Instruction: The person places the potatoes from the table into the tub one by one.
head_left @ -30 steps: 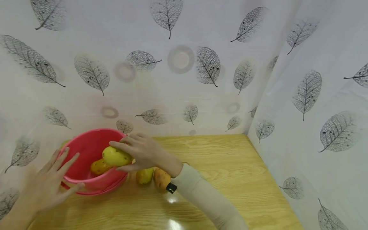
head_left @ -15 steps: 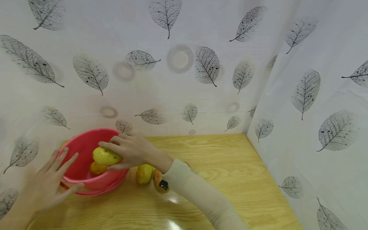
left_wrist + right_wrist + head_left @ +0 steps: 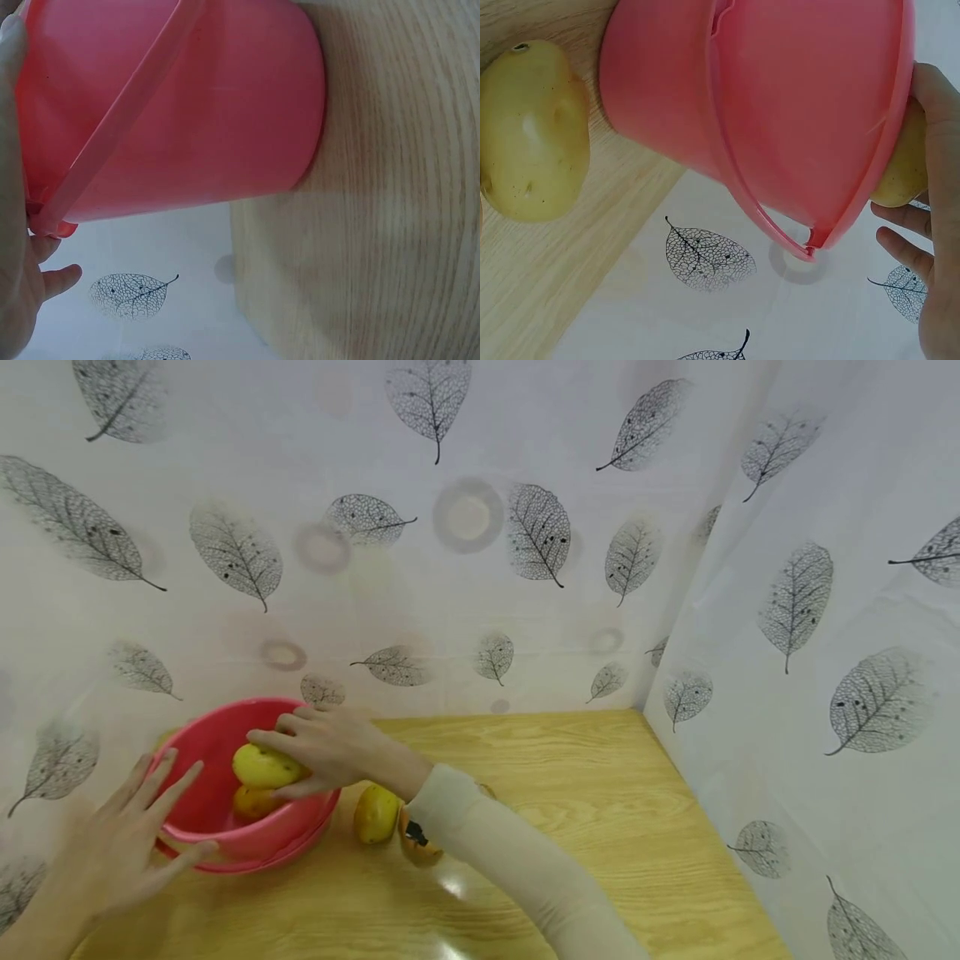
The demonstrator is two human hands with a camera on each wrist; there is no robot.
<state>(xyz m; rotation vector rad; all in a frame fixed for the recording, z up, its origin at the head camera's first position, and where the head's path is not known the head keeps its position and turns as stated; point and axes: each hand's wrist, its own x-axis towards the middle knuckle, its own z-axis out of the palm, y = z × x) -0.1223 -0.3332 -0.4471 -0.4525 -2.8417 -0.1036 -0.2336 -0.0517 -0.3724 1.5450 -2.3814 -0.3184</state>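
Note:
My right hand (image 3: 330,747) grips a yellow mango (image 3: 262,767) over the mouth of a pink bucket (image 3: 296,828), with fingers over its top and thumb below. In the right wrist view, the held mango (image 3: 906,161) shows at the bucket's rim, partly hidden behind the hand. An orange-yellow mango (image 3: 251,802) lies inside the bucket, just below the held one. My left hand (image 3: 123,835) rests at the bucket's left rim with its fingers spread and fairly straight. The left wrist view shows the bucket's side (image 3: 225,97) and its lowered handle (image 3: 124,112).
Right of the bucket, a yellow-green mango (image 3: 376,815) lies on the wooden table (image 3: 585,793). Beside it is an orange one (image 3: 422,852), partly covered by the right wrist and its small black device (image 3: 416,833). Leaf-patterned white curtains (image 3: 465,593) stand behind and to the right.
My right hand has moved left with the mango, farther over the bucket and above the mango inside. My left hand stays at the rim.

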